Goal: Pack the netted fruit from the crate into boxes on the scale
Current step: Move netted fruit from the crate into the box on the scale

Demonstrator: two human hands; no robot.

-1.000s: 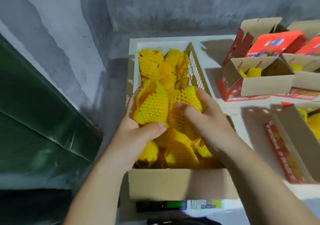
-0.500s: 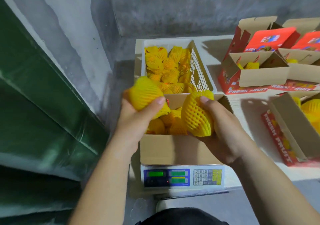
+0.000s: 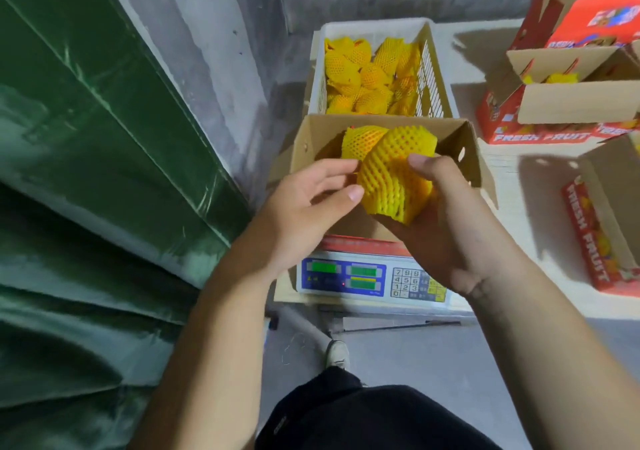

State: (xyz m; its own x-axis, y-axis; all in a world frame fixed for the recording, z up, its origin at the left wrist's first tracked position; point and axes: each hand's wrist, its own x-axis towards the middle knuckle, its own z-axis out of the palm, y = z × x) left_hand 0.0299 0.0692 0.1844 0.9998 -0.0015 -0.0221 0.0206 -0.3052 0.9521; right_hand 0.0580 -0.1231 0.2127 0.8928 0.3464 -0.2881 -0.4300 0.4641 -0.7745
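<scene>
Our right hand (image 3: 450, 228) gripped the netted fruit (image 3: 394, 172), long axis toward twelve o'clock over the box (image 3: 464, 144); left hand (image 3: 304, 203) lay slack, fingertips touching.

L hand (image 3: 304, 203) let go fruit, now in box (image 3: 460, 144)

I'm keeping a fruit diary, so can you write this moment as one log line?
step: packing | right hand: holds netted fruit over box | left hand: touching it | scale: under box | crate: fruit left
</scene>
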